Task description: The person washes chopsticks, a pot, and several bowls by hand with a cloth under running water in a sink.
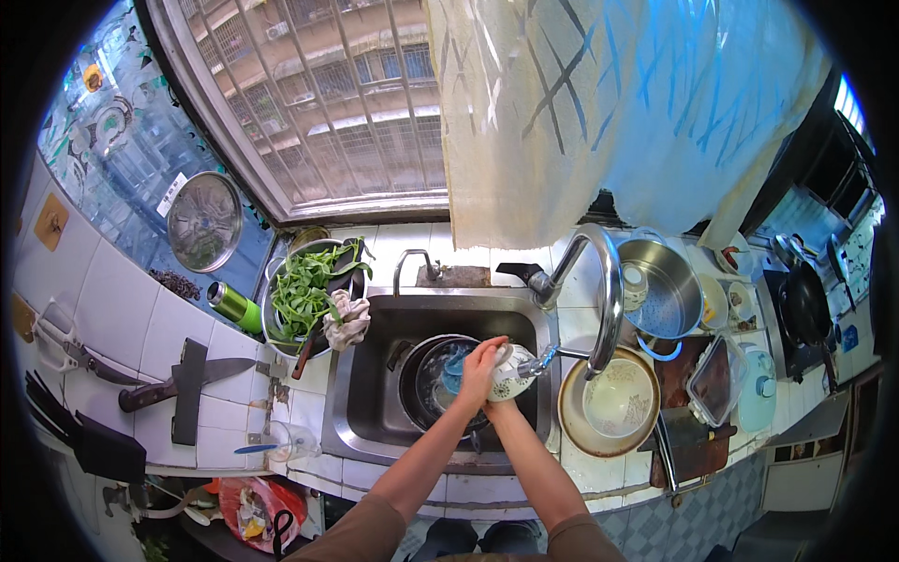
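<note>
Over a stainless steel sink [372,407] my two hands are close together at a white patterned bowl [507,388]. My left hand [481,369] presses something pale, perhaps a cloth, against the bowl. The bowl rests in my right hand [500,409], mostly hidden beneath it. Just right of the bowl is the sprayer end of the chrome faucet [605,309]. Below and left of my hands, a dark pot [414,379] stands in the sink with a blue item [456,369] and liquid inside.
Left of the sink, a pot of leafy greens [302,288] holds a rag [347,319]. A glass [288,442] stands near the front edge. To the right are stacked bowls [618,397], a steel pot [667,281], a cleaver [692,442] on a board and a lidded plastic container [716,379].
</note>
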